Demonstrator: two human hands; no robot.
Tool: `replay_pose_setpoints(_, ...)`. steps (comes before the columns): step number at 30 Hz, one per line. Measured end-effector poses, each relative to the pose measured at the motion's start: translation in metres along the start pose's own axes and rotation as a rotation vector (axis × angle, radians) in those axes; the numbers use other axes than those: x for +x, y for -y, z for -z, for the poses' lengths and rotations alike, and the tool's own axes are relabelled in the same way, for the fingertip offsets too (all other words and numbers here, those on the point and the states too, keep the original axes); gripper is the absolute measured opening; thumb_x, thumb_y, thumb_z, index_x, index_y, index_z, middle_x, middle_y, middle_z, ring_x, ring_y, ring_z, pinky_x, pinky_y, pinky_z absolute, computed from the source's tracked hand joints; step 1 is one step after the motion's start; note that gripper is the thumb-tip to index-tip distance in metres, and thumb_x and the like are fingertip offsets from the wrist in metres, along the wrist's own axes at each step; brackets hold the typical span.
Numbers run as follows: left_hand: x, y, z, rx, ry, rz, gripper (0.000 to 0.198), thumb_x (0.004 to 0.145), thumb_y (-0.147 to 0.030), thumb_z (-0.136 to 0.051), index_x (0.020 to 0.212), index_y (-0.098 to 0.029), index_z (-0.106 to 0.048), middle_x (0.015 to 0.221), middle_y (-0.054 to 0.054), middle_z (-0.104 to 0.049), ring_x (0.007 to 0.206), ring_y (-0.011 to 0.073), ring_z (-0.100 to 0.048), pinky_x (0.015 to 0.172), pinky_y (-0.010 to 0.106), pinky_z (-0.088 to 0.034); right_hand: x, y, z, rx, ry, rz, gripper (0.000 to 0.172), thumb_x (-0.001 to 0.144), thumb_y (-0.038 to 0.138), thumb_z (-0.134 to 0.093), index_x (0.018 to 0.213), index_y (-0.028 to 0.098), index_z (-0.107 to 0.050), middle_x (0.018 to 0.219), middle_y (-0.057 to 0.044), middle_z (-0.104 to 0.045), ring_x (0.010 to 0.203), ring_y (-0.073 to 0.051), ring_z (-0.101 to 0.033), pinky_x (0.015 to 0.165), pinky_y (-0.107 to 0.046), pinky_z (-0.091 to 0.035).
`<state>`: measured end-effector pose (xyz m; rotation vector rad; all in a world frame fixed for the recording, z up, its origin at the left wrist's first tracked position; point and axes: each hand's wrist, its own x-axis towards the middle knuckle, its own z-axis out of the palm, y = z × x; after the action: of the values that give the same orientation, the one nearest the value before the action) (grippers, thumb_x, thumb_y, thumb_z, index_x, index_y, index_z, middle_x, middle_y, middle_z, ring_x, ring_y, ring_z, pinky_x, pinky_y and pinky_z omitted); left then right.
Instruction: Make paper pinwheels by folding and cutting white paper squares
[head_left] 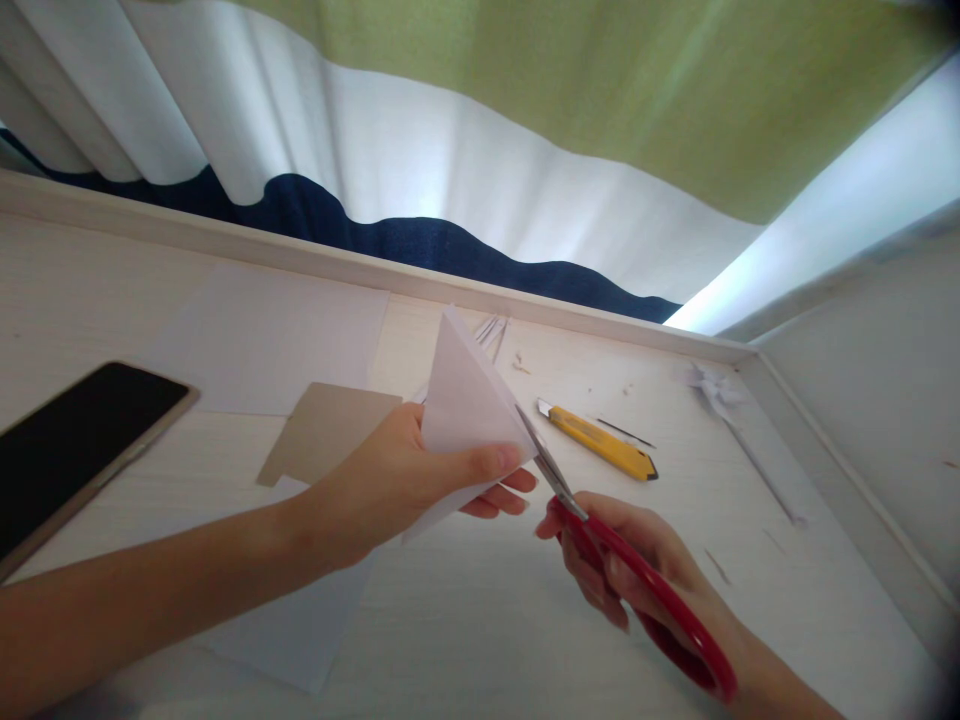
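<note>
My left hand (442, 465) pinches a folded white sheet of paper (469, 385), thumb on top and fingers beneath. The paper forms a triangle with one point upward and another toward the right. My right hand (630, 555) is wrapped around the red handles of a pair of scissors (667, 600). The metal blades meet the paper's right edge close to its right corner, near my left thumb. How far the blades are parted is hard to make out. A yellow utility knife (600, 440) lies on the table just beyond the scissors.
A smartphone (82, 450) lies at the left. White sheets (277, 340) and a beige card (322, 425) lie behind and under my left arm. A paper pinwheel (720, 395) on a stick rests at the right. A raised ledge (420, 280) and curtain (480, 150) border the back.
</note>
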<state>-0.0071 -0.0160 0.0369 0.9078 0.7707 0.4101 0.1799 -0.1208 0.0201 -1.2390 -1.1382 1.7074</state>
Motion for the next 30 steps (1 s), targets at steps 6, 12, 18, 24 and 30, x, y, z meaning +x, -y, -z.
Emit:
replay_pose_setpoints(6, 0.000, 0.002, 0.001, -0.012, 0.010, -0.028, 0.017, 0.067, -0.030, -0.067, 0.075, -0.016, -0.066, 0.071, 0.002, -0.071, 0.061, 0.0123, -0.065, 0.054, 0.014, -0.052, -0.001, 0.000, -0.001, 0.016, -0.010, -0.017, 0.037, 0.078, 0.048, -0.050, 0.095, 0.015, -0.054, 0.053, 0.005, -0.038, 0.043, -0.005, -0.030, 0.038, -0.018, -0.024)
replay_pose_setpoints(12, 0.000, -0.001, 0.000, -0.009, 0.017, -0.006, 0.016, 0.068, -0.029, -0.067, 0.075, -0.016, -0.066, 0.070, 0.001, -0.071, 0.061, 0.0129, -0.066, 0.054, 0.015, -0.053, -0.001, 0.000, -0.001, -0.001, -0.017, -0.026, 0.037, 0.079, 0.048, -0.049, 0.093, 0.015, -0.054, 0.051, 0.006, -0.037, 0.042, -0.005, -0.029, 0.037, -0.018, -0.023)
replay_pose_setpoints(18, -0.001, -0.005, -0.001, 0.008, -0.020, 0.041, 0.014, 0.067, -0.026, -0.067, 0.074, -0.014, -0.065, 0.069, 0.003, -0.071, 0.060, 0.0138, -0.066, 0.054, 0.016, -0.052, -0.001, 0.000, 0.001, -0.038, -0.021, -0.045, 0.040, 0.076, 0.051, -0.050, 0.090, 0.014, -0.054, 0.051, 0.005, -0.038, 0.041, -0.005, -0.029, 0.036, -0.018, -0.023)
replay_pose_setpoints(24, 0.000, -0.004, -0.001, 0.000, 0.001, 0.034, 0.014, 0.067, -0.027, -0.067, 0.073, -0.015, -0.065, 0.068, 0.002, -0.071, 0.060, 0.0132, -0.066, 0.053, 0.015, -0.052, -0.003, -0.001, 0.001, -0.039, -0.056, -0.066, 0.042, 0.074, 0.053, -0.052, 0.089, 0.014, -0.055, 0.052, 0.005, -0.039, 0.040, -0.005, -0.029, 0.035, -0.017, -0.024)
replay_pose_setpoints(30, -0.004, -0.012, -0.004, 0.034, -0.024, 0.079, 0.012, 0.068, -0.024, -0.066, 0.073, -0.013, -0.064, 0.068, 0.003, -0.071, 0.060, 0.0130, -0.066, 0.054, 0.016, -0.053, -0.004, 0.000, -0.001, -0.020, -0.052, -0.075, 0.039, 0.074, 0.052, -0.053, 0.087, 0.014, -0.054, 0.053, 0.004, -0.041, 0.040, -0.004, -0.031, 0.036, -0.017, -0.024)
